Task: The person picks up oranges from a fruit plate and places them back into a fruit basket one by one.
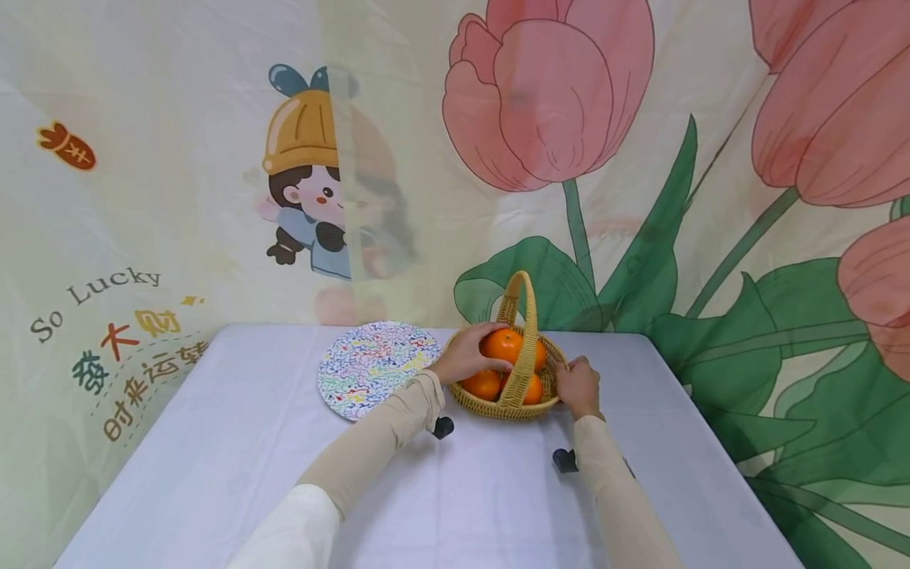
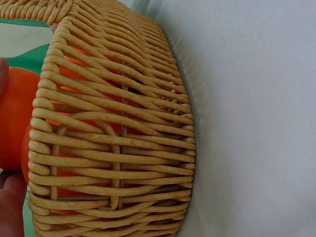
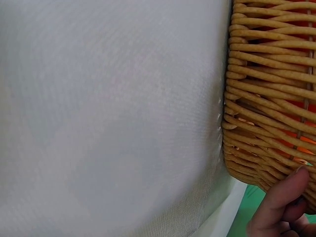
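A wicker basket (image 1: 483, 408) with a tall arched handle (image 1: 527, 316) stands near the far edge of the table, holding several oranges. My left hand (image 1: 465, 356) reaches over the basket's left rim and grips the uppermost orange (image 1: 502, 344), thumb on the near side and fingers over the far side. In the left wrist view that orange (image 2: 17, 118) sits above the woven rim between thumb and fingers. On the other side, my right hand (image 1: 579, 383) holds the basket's right rim. The right wrist view has its thumb (image 3: 284, 195) pressed against the outer weave.
Left of the basket lies a round board (image 1: 380, 363) with a multicoloured squiggle pattern, partly behind my left forearm. A white cloth (image 1: 490, 498) covers the table. Directly behind the table hangs a printed backdrop (image 1: 398, 237) with tulips and a cartoon figure.
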`<state>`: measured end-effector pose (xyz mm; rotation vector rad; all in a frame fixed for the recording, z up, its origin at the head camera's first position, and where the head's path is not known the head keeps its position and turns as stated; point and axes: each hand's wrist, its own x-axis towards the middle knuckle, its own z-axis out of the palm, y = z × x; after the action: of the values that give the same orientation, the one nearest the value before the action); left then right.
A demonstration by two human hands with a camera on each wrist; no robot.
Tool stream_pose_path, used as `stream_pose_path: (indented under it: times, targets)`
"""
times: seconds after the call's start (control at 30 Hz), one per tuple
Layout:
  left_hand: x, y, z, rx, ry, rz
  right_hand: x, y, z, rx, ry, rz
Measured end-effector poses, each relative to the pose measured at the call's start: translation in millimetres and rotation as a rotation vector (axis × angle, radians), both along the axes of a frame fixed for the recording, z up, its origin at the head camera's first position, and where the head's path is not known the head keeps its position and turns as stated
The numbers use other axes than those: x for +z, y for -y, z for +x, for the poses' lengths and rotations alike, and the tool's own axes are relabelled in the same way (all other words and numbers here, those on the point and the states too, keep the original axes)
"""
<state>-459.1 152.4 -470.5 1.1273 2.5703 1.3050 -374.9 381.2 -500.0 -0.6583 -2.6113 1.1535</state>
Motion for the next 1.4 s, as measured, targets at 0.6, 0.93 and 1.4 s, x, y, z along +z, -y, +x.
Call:
stream_pose_path:
  times: [0.6,0.93,1.4]
  targets:
    - [1.0,30.2,0.4,0.039,0.061,0.038,-5.7,18.9,-15.8,0.072,0.028,-0.011]
    - [14.4,79.0,-23.6,0.134,-0.022,0.021,5.5,5.0,-36.5,0.195,0.067,0.066]
    - [-19.7,191.1,-45.0,0.472,-0.286,-0.474,-6.6,-46.7,-31.5,0.420,0.001,0.462]
